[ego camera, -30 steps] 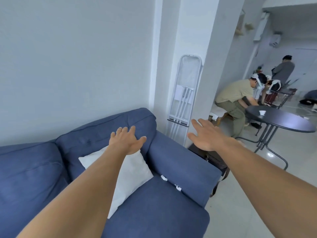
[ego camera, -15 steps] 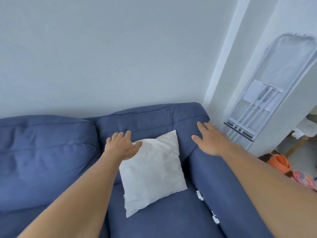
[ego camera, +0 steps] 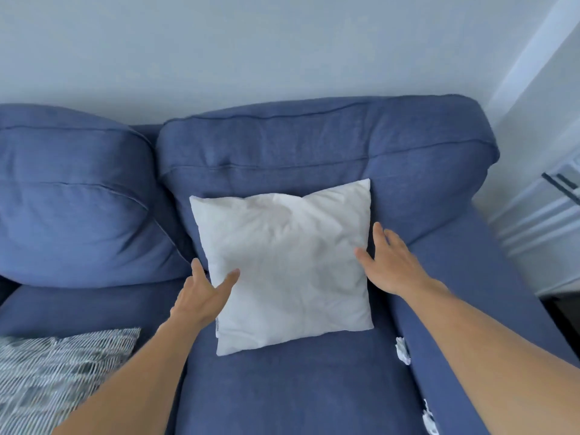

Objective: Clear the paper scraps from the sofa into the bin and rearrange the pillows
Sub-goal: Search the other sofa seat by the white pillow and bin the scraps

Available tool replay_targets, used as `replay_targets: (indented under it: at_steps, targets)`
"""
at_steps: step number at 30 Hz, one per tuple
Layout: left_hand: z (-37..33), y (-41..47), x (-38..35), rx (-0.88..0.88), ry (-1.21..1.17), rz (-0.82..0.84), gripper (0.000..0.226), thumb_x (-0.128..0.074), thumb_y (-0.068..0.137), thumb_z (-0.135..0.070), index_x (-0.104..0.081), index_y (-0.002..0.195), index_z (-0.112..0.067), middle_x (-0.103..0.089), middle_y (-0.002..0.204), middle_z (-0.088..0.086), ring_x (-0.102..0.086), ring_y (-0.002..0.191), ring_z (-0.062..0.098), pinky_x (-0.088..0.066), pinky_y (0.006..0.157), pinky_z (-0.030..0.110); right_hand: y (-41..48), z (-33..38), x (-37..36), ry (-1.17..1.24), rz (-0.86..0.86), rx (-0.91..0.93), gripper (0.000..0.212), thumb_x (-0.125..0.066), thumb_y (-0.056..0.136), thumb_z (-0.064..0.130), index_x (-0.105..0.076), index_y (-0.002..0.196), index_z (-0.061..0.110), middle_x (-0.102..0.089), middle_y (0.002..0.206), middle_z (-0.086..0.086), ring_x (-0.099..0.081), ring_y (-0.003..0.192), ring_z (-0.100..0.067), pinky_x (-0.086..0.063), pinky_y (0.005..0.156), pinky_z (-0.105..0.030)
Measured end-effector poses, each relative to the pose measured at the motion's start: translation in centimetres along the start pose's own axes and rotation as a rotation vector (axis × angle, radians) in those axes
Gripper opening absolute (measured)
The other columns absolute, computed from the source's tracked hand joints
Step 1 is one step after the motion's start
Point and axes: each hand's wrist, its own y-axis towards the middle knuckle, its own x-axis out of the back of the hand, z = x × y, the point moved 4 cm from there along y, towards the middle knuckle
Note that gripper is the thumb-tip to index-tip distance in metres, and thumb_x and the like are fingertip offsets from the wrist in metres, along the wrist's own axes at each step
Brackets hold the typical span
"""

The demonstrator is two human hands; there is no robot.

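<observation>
Blue sofa (ego camera: 282, 390) against a pale wall (ego camera: 251, 42), white pillow (ego camera: 288, 265) leaning on the back cushion (ego camera: 314, 146). I have my left hand (ego camera: 201, 296) and right hand (ego camera: 392, 265) spread at its side edges, thumbs on the front, seemingly touching but not yet clamping, so both sides lift evenly. Paper scraps (ego camera: 402, 350) lie along the armrest (ego camera: 489, 293)

Plain denim-blue sofa (ego camera: 282, 387), one shade across seat, back cushions and armrest, darker only along the seams. Plain white pillow (ego camera: 288, 265), faintly greyed in its creases. Thin grey and white lines, blurred, all over the striped pillow (ego camera: 47, 372). White paper scraps (ego camera: 402, 350) against the blue. Pale bluish-white wall (ego camera: 251, 42), unpatterned. White rack (ego camera: 533, 215) with one dark bar.
</observation>
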Motion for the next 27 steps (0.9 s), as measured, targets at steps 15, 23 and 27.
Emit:
replay_targets:
  at_steps: [15, 23, 27]
  targets:
    - [2.1, 6.2, -10.4, -0.029, -0.437, -0.382, 0.092, -0.062, 0.073, -0.073, -0.026, 0.145, -0.029, -0.047, 0.138, -0.001, -0.047, 0.12, 0.02, -0.038, 0.094, 0.031, 8.0, -3.2, -14.2, 0.57, -0.166, -0.036, 0.051, -0.037, 0.099, 0.051, -0.039, 0.129, 0.011, -0.055, 0.126, -0.012, -0.053, 0.113, -0.032, -0.039, 0.084, -0.031]
    - [2.4, 1.0, -8.6, 0.054, -0.448, -0.399, 0.088, -0.069, 0.069, -0.069, -0.036, 0.141, -0.029, -0.053, 0.13, -0.001, -0.05, 0.117, 0.022, -0.034, 0.087, 0.027, 2.7, -3.1, -13.2, 0.58, -0.212, 0.0, 0.044, -0.032, 0.103, 0.041, -0.044, 0.126, 0.006, -0.059, 0.118, -0.02, -0.055, 0.107, -0.04, -0.041, 0.084, -0.035]
    - [4.4, -2.7, -9.1, 0.159, -0.367, -0.352, 0.089, -0.068, 0.064, -0.075, -0.039, 0.136, -0.031, -0.052, 0.112, -0.006, -0.047, 0.097, 0.018, -0.04, 0.083, 0.033, -1.4, -4.4, -13.9, 0.558, -0.114, -0.084, 0.042, -0.031, 0.102, 0.043, -0.045, 0.119, 0.007, -0.059, 0.117, -0.019, -0.054, 0.109, -0.041, -0.039, 0.084, -0.037]
